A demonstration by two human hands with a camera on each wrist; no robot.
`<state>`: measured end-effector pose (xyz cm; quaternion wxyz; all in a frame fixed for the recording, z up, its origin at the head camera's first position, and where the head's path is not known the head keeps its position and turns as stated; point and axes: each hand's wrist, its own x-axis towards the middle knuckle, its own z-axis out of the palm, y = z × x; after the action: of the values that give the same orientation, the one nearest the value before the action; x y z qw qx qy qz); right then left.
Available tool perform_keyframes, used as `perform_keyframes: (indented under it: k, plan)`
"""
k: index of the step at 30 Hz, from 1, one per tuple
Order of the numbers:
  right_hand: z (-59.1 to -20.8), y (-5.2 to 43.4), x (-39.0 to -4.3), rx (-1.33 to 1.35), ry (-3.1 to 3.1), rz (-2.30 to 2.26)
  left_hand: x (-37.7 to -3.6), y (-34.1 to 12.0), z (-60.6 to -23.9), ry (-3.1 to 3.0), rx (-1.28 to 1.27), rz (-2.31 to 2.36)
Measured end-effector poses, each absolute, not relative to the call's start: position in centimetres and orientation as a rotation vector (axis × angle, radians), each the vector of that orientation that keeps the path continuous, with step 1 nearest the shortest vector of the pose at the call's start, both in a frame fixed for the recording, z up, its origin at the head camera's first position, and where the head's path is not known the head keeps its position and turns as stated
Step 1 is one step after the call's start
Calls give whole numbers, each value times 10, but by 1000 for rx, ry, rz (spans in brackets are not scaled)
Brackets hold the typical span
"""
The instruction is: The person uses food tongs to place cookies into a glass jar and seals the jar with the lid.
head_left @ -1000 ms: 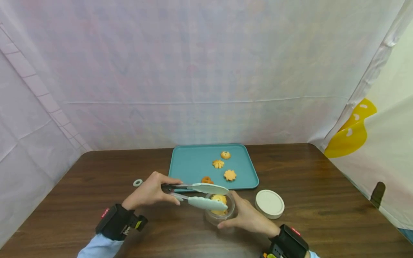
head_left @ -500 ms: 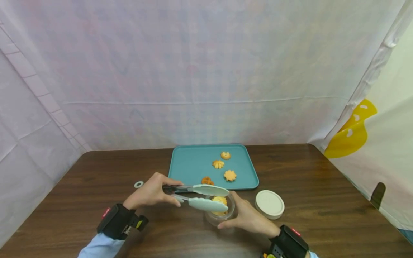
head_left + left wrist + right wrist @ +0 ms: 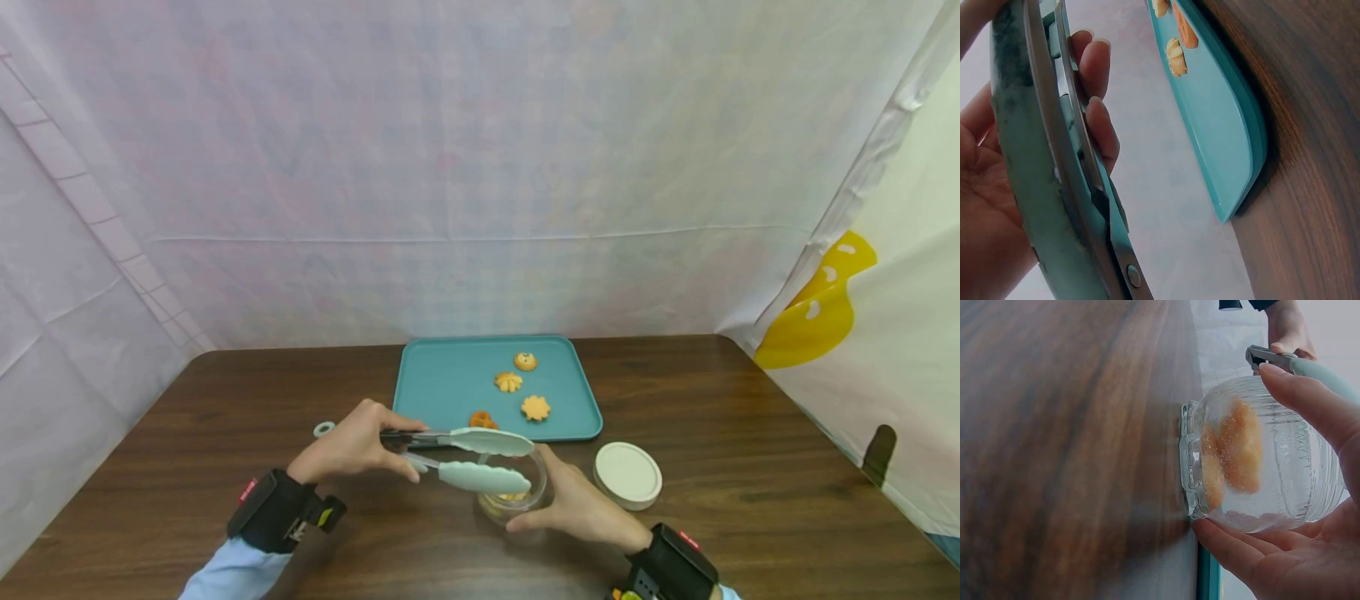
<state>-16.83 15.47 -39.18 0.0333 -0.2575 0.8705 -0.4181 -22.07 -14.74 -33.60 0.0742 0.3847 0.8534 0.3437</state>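
Note:
In the head view, my left hand [image 3: 352, 446] holds pale green tongs [image 3: 483, 477] by their handles. The scalloped heads of the tongs stand apart over the mouth of a clear glass jar [image 3: 492, 510], with nothing seen between them. My right hand [image 3: 577, 500] grips the jar around its side, fingers behind and thumb in front. The right wrist view shows the jar upright on the table, with a golden cookie [image 3: 1241, 447] resting on another cookie [image 3: 1212, 469] at its bottom. A pale ring [image 3: 324, 428] beside my left hand looks like the tongs' end loop.
Behind the jar lies a teal tray [image 3: 435, 379] bearing several cookies, among them a flower-shaped one [image 3: 536, 407] and a browner one [image 3: 482, 419] near the front edge. A round white lid [image 3: 628, 473] sits right of the jar. Pale cloth hangs behind the brown table [image 3: 262, 383].
A cookie between the tong heads at the jar's mouth has been let go and dropped into the jar. My left hand shifted very slightly right; my right hand stayed in place.

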Motion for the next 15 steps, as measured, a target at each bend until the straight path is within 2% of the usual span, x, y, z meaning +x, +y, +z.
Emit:
perform_keyframes:
  k: [15]
  plan:
    - [-391, 156, -168, -803, 2656, -1291, -221, -149, -338, 2521, 1128, 1092]
